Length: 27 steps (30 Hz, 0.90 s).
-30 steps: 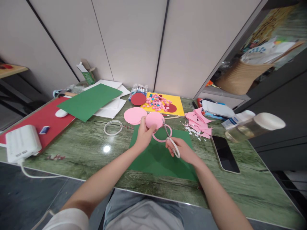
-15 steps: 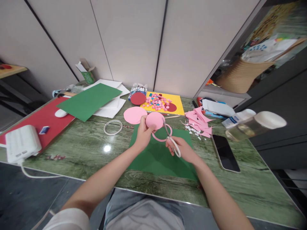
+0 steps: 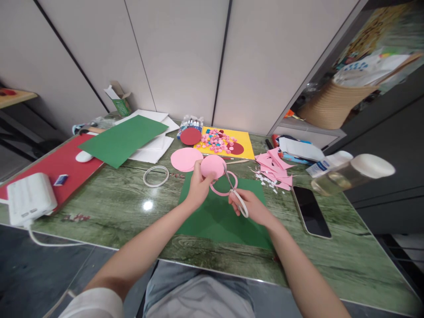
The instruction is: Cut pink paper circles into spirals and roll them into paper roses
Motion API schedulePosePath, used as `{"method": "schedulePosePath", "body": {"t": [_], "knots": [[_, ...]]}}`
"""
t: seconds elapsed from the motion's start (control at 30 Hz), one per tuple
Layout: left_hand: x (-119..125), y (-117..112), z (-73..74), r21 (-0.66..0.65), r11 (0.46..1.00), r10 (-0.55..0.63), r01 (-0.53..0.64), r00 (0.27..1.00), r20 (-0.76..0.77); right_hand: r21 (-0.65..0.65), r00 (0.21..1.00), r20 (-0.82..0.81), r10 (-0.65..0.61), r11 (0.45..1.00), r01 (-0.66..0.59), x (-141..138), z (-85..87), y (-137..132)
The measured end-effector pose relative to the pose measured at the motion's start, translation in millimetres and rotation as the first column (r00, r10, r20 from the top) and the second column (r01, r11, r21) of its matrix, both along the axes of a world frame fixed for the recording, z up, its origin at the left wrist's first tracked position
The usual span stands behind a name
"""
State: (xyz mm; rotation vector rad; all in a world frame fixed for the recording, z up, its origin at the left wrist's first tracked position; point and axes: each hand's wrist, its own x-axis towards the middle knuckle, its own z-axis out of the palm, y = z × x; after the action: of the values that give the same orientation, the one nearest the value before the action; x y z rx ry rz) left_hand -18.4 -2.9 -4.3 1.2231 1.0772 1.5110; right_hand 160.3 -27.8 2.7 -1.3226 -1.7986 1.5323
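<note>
Between the thumb and fingers of my left hand [image 3: 198, 187] is a pink paper circle [image 3: 212, 166], tilted toward me. My right hand [image 3: 248, 205] grips white-handled scissors [image 3: 243, 206], their blades at the circle's right edge. A thin pink paper ring [image 3: 221, 192] hangs below and right of the circle, around the blades; whether it is still joined to the circle I cannot tell. Beneath both hands lies a green paper sheet [image 3: 215, 225]. Larger pink paper circles [image 3: 185, 159] rest on the table just beyond my left hand.
Pink paper scraps [image 3: 273, 168] and a phone [image 3: 311, 212] lie to the right, near a clear bottle [image 3: 351, 174]. Yellow paper [image 3: 247, 139] at the back carries small beads [image 3: 217, 140]. On the left are a tape ring [image 3: 156, 176], red paper [image 3: 74, 163] and a white power bank [image 3: 31, 198].
The scissors and my right hand have shifted very slightly left. My left hand keeps its hold on the pink circle, and the other things stay put.
</note>
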Motion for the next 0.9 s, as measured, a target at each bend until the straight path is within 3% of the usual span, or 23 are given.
{"method": "schedulePosePath", "body": {"t": [0.4,0.9], "knots": [[-2.3,0.5,-2.0,0.062,0.997,0.051,-0.044,0.992,-0.112,-0.003,1.000,-0.015,0.003,1.000,-0.003,-0.1,-0.1,-0.4],[-0.6,0.4,0.0,0.009,1.000,0.009,-0.009,0.998,0.055,0.009,1.000,0.011,0.022,1.000,-0.022,0.4,0.8,0.8]]}}
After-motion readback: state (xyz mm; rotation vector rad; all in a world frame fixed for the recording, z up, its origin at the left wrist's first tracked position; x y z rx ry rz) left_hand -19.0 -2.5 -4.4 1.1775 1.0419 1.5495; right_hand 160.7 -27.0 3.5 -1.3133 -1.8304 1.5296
